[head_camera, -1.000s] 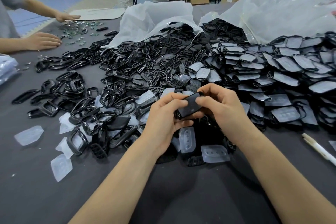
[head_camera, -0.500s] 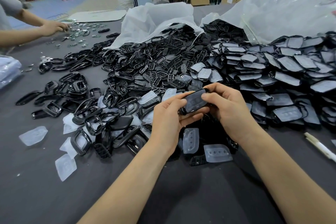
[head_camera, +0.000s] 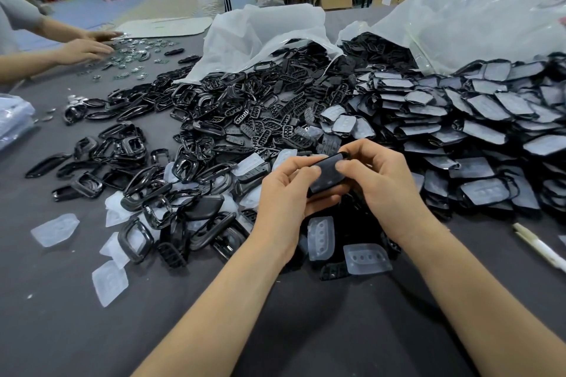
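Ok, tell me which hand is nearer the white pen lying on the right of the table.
Right. The right hand grips the black part left of the white pen. The left hand holds the same part's other side, farther from the pen.

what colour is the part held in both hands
Black: the part shows best in the head view, between left hand and right hand.

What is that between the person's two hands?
A black key-fob shell, seen in the head view. The left hand and the right hand both pinch it, above the translucent button pads.
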### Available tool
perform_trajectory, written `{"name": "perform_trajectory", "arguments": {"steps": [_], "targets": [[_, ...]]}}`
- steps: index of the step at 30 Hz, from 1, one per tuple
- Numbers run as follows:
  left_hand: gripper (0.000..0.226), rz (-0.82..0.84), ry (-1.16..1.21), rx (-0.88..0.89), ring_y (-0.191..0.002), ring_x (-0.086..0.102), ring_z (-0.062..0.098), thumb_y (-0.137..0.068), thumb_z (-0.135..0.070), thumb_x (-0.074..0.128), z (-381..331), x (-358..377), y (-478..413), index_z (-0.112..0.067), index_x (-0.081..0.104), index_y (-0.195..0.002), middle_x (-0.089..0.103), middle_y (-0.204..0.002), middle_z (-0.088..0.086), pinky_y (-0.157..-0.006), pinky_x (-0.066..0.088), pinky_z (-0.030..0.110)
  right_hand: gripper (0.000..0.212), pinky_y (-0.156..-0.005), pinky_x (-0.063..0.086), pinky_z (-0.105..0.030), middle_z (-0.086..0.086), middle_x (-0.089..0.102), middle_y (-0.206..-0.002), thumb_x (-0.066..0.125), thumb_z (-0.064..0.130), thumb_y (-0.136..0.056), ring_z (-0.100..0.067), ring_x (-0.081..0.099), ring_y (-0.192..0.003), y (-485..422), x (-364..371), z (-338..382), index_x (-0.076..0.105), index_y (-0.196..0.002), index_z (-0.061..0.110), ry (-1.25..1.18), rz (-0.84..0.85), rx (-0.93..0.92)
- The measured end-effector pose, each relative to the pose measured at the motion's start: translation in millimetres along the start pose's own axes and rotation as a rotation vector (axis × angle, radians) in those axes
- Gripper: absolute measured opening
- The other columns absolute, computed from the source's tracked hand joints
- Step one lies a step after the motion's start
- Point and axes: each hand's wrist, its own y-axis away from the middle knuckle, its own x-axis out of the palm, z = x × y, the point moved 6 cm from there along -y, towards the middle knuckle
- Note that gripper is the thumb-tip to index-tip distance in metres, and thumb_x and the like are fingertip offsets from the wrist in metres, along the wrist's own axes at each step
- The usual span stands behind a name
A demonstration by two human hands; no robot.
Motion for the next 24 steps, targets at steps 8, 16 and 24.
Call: {"name": "perform_trajectory", "arguments": {"steps": [8,16,24], "targets": [[0.038,0.033,0.093,-0.128,-0.065,0.071,0.025,-0.093,0.002,0.047,3.4,1.1,-0.9,-0.017,0.071,-0.07,0.072,-0.082,0.012,-0.056,0.056,0.024,0.02,-0.053,0.048,-0.017,0.006,0.063,-0.06,0.058,-0.005,-0.086,-0.007,0.058,-0.055,-1.0,-0.6,-1.8,0.062,-0.074,0.011,0.026,-0.01,0.029],[0.02,0.107,-0.373,0.003,-0.085,0.073,0.026,-0.097,-0.005,0.051,-3.3,-4.5,-3.7,-0.013,0.068,-0.094,0.073,-0.089,0.016,-0.06,0.057,0.025,0.016,-0.063,0.043,-0.023,0.007,0.058,-0.065,0.062,0.002,-0.086,-0.004,0.051,-0.062,-4.3,-8.5,1.5,0.062,-0.077,0.014,0.191,-0.029,-0.029],[0.025,0.225,-0.327,-0.083,-0.077,0.073,0.017,-0.1,-0.002,0.046,5.0,5.9,0.1,-0.012,0.068,-0.096,0.073,-0.089,0.003,-0.064,0.055,0.016,0.017,-0.063,0.049,-0.023,-0.003,0.057,-0.07,0.063,0.005,-0.089,-0.012,0.054,-0.062,-7.4,-16.9,-2.3,0.063,-0.078,0.019,0.286,0.027,0.059]]}}
